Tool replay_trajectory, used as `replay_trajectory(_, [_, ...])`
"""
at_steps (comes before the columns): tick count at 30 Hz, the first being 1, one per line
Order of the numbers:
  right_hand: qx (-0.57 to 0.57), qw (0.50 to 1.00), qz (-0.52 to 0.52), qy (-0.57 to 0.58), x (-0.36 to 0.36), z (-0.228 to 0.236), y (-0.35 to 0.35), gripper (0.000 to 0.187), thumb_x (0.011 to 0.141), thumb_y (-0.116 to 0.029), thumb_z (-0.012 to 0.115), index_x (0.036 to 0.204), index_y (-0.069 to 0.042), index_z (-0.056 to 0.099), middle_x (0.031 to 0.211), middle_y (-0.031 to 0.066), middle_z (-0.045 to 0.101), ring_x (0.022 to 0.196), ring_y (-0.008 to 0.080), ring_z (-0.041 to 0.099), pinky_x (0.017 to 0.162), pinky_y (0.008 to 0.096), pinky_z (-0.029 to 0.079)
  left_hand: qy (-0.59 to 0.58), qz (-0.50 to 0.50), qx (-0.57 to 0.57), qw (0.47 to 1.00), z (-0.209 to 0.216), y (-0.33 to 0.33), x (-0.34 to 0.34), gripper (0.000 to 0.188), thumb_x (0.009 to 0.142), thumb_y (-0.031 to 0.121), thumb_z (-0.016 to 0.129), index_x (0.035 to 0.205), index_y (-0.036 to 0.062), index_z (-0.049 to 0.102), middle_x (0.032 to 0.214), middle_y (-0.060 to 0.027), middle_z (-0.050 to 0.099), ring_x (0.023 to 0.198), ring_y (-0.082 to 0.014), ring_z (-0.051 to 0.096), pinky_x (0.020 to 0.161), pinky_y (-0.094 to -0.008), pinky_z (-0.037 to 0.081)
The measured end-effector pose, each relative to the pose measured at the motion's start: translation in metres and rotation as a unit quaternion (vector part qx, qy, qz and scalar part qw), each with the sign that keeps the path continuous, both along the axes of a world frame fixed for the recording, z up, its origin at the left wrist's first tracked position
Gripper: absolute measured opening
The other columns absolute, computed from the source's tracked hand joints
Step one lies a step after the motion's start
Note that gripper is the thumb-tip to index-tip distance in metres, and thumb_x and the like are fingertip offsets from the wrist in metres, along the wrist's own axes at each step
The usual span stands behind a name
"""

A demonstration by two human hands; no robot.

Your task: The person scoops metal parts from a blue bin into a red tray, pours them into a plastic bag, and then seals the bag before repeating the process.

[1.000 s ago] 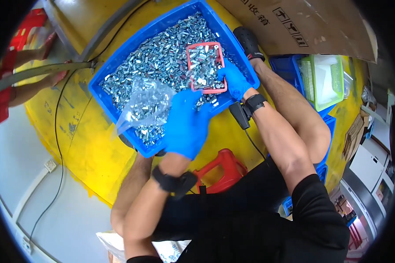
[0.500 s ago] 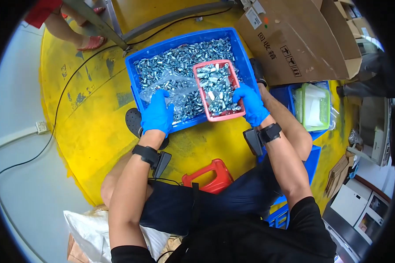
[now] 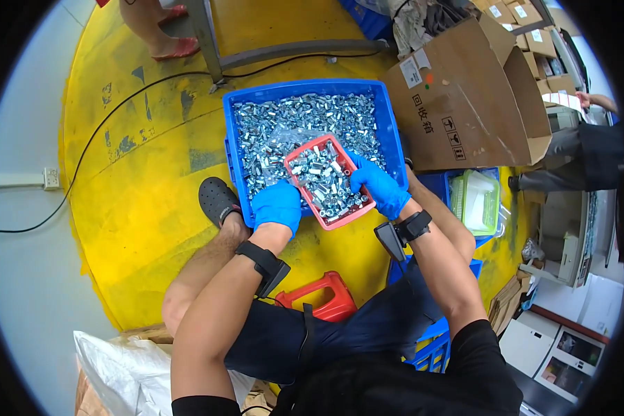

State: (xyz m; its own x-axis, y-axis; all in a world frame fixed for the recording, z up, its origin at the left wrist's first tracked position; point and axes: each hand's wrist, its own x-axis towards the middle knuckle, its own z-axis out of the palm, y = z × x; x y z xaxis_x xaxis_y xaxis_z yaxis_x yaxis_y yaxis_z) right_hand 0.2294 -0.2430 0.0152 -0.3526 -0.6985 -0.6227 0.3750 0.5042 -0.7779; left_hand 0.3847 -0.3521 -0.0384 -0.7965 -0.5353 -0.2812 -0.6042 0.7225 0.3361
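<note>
A small red plastic tray (image 3: 349,220), filled with shiny metal fittings (image 3: 322,182), is tilted over the near part of a big blue bin (image 3: 312,87). My right hand (image 3: 380,187), in a blue glove, grips its right side, thumb over the rim. My left hand (image 3: 277,208), gloved too, is against the tray's left side; its fingers are mostly hidden, so I cannot tell whether they hold it. Many similar silvery metal pieces (image 3: 340,111) fill the bin. Part of a clear plastic bag (image 3: 291,136) lies on them beyond the tray.
A red plastic stool (image 3: 336,298) is between my legs. On the right are a large cardboard box (image 3: 464,104) and a green basket (image 3: 480,201). A metal frame leg (image 3: 204,38) and black cable (image 3: 139,93) lie beyond. Other people stand at far left and right.
The tray has turned and shifted left and nearer me. My left hand has moved right from the plastic bag to the tray's side. The view has shifted too.
</note>
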Motion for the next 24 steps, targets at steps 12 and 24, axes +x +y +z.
replay_trajectory(12, [0.259,0.883,0.313,0.237,-0.047,-0.047,-0.072,0.032,0.059,-0.015,0.054,0.088,-0.005,0.061,0.072,0.0092,0.059,0.062,0.0174,0.055,0.057,0.0265,0.043,0.069,-0.05,0.037,0.996,0.004,0.007,-0.007,0.014,0.068,0.008,0.049,0.068,0.005,0.063,0.07,-0.0154,0.06,0.064,-0.0297,0.06,0.054,-0.0372,0.048])
replay_trajectory(24, [0.387,0.773,0.36,0.352,-0.036,-0.011,-0.134,0.036,0.057,-0.032,0.059,0.083,-0.008,0.063,0.09,0.0149,0.06,0.081,0.0284,0.057,0.071,0.0364,0.044,0.044,-0.043,0.01,0.998,0.001,-0.007,-0.013,0.013,0.066,0.007,0.051,0.069,0.0057,0.064,0.071,-0.0159,0.06,0.066,-0.0296,0.06,0.055,-0.0373,0.048])
